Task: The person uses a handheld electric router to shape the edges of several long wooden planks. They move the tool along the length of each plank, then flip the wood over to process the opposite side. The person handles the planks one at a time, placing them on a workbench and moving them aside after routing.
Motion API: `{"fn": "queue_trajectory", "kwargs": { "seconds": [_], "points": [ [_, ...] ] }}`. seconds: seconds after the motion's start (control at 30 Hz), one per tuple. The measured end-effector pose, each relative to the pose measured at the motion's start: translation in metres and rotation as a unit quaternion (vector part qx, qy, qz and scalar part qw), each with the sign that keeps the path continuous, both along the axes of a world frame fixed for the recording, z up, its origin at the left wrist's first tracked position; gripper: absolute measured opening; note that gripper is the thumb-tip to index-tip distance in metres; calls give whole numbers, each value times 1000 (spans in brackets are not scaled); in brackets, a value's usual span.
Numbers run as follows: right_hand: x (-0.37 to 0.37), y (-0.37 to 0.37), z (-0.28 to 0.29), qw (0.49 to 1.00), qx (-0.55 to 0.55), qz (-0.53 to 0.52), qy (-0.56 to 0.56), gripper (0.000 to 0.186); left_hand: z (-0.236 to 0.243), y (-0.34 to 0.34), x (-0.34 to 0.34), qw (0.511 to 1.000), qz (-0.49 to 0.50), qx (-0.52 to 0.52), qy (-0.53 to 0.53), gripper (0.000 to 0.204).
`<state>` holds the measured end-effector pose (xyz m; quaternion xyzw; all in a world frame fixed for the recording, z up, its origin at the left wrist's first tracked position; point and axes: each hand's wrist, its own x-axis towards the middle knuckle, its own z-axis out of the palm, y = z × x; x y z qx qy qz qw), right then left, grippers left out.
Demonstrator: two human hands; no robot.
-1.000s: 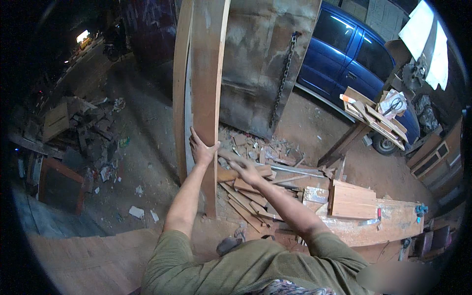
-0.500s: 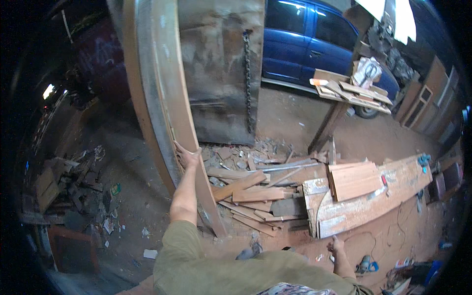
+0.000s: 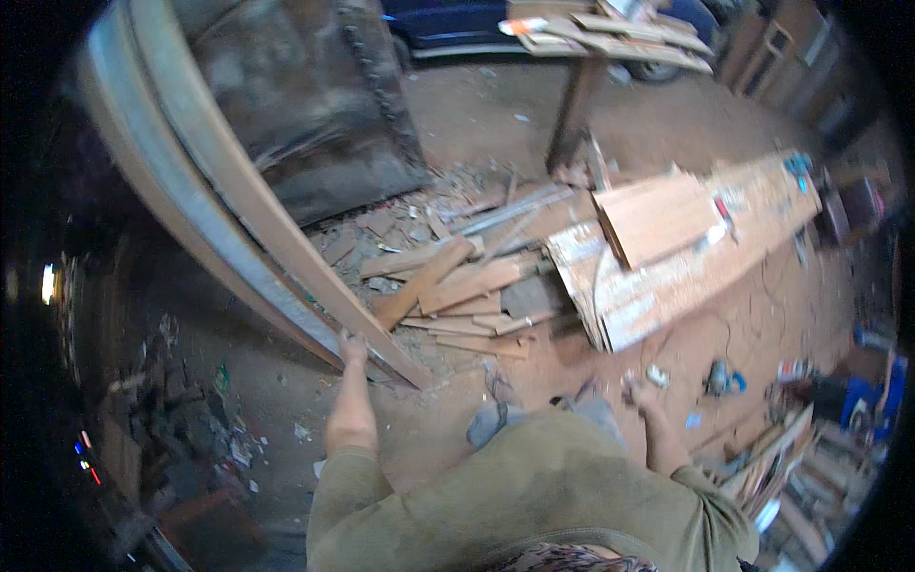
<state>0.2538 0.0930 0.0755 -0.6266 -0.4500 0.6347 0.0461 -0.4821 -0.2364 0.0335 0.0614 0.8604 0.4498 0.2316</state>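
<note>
Gripped long reddish-brown wooden plank (image 3: 286, 238) near its lower end with left hand (image 3: 351, 345), plank leaning upright by doorway; right hand (image 3: 640, 393) hung free, empty, grasp indistinct; steadying step, next needs second hand

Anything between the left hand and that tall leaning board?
Nothing visible. The left hand is already on the lower edge of the tall leaning board, near its foot. The scrap wood pile lies to its right; the right hand hangs free, holding nothing.
</note>
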Motion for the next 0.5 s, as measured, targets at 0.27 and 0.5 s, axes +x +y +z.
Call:
{"fn": "queue_trajectory", "kwargs": {
  "seconds": [0.27, 0.5],
  "points": [
    [-20, 45, 57, 996, 81, -40, -5, 45, -70, -77, 243, 942, -201, -218, -158, 36],
    [206, 18, -51, 986, -69, -90, -124, 42, -29, 33, 400, 886, -189, -255, -338, 42]
  ]
}}
